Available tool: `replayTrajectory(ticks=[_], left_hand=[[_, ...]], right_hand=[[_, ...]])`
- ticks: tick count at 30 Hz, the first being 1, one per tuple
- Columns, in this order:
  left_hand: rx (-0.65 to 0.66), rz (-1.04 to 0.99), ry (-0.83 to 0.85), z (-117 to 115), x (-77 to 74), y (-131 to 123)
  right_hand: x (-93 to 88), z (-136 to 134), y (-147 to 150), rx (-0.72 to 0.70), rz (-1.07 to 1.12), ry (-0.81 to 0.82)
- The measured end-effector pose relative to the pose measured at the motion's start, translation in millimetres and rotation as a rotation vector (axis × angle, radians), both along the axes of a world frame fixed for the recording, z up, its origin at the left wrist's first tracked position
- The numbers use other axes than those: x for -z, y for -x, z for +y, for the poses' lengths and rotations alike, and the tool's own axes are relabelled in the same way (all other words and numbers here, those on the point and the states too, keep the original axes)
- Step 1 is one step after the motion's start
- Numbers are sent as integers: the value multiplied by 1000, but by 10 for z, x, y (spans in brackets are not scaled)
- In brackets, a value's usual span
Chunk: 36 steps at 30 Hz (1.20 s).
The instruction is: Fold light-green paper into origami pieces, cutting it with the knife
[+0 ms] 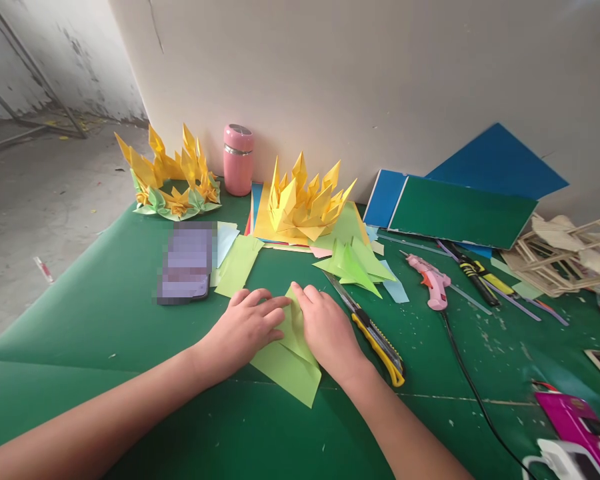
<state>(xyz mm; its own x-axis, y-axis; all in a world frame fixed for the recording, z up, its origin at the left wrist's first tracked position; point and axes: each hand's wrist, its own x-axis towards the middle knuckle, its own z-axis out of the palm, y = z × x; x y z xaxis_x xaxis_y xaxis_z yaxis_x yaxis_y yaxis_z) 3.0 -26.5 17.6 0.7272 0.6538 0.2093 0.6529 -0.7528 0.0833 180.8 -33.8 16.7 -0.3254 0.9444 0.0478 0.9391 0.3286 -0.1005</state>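
A sheet of light green paper [290, 373] lies on the green tabletop in front of me, its upper part folded into a narrow point. My left hand [253, 323] is at the paper's left edge, thumb and forefinger closed on the fold. From the other side, my right hand [330, 330] grips the right edge, its forefinger reaching to the tip. The paper's underside is hidden. Just right of that hand lies a yellow utility knife [380, 343] with its blade out. Folded light green paper pieces [353, 263] are piled beyond it.
Behind stand two yellow paper crowns [180, 167] [307, 203] and a pink flask [239, 160]. A phone [186, 260] and green paper strips [239, 263] lie left. On the right are a pink glue gun [433, 283] with its cord, blue and green boards [463, 210], and a wooden frame model [560, 253].
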Motion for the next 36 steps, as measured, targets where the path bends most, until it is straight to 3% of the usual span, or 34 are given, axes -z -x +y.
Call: replayTrajectory(ticks=[6, 12, 17, 21, 24, 29, 36], left_hand=[[-13, -6, 5, -1, 6, -1], [-27, -43, 26, -2, -1, 3], [-8, -47, 2, 13, -18, -1], [-26, -98, 43, 12, -20, -9], [-98, -179, 63, 5, 11, -1], [-204, -249, 79, -2, 82, 24], [-93, -235, 150, 8, 96, 37]], right_hand=[[-20, -93, -79, -44, -36, -15], [-157, -271, -284, -171, 29, -12], [-192, -287, -428, -301, 239, 12], [-142, -280, -342, -171, 434, -30], [-86, -291, -214, -40, 441, 8], [-16, -303, -99, 57, 467, 66], [22, -263, -89, 78, 624, 77]])
